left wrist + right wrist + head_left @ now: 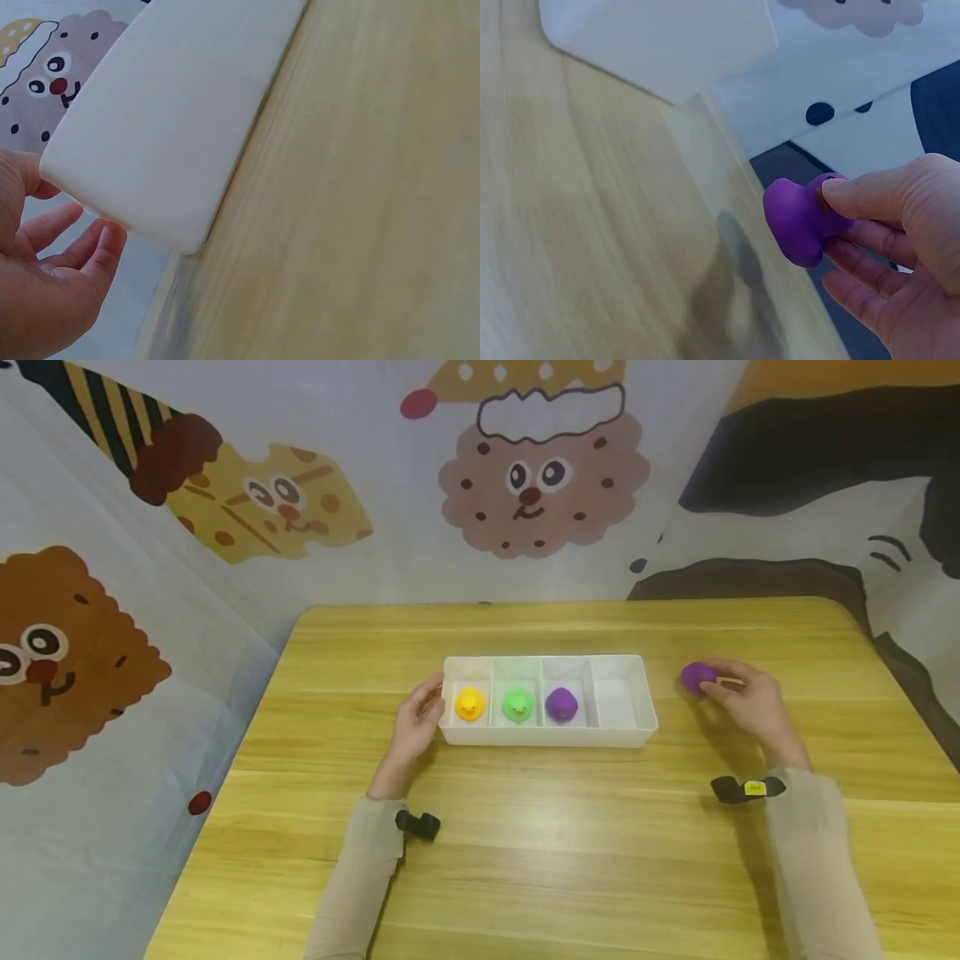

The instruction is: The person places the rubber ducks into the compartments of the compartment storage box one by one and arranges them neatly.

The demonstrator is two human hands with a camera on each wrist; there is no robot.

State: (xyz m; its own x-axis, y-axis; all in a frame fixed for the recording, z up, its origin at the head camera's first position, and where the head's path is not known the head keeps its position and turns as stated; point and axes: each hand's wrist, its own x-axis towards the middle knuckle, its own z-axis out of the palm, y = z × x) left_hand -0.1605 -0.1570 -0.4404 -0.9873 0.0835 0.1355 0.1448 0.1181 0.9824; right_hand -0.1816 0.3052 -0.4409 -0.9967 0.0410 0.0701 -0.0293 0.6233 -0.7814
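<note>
My right hand (750, 702) holds a small purple rubber duck (799, 221) between thumb and fingers, above the table to the right of the box. Part of its orange beak shows beside the thumb in the right wrist view. My left hand (417, 720) touches the left end of a white divided box (543, 737), its fingertips against the outer end wall. In the box sit a yellow duck (470, 703), a green duck (517, 704) and another purple duck (562, 704), each in its own compartment. The rightmost compartment (621, 697) holds nothing.
The box stands on a wooden table (555, 843), toward its far edge. A cloth with cartoon prints (375, 577) hangs behind and to the left. Each sleeve carries a dark wrist band, the left one (418, 825) and the right one (731, 789).
</note>
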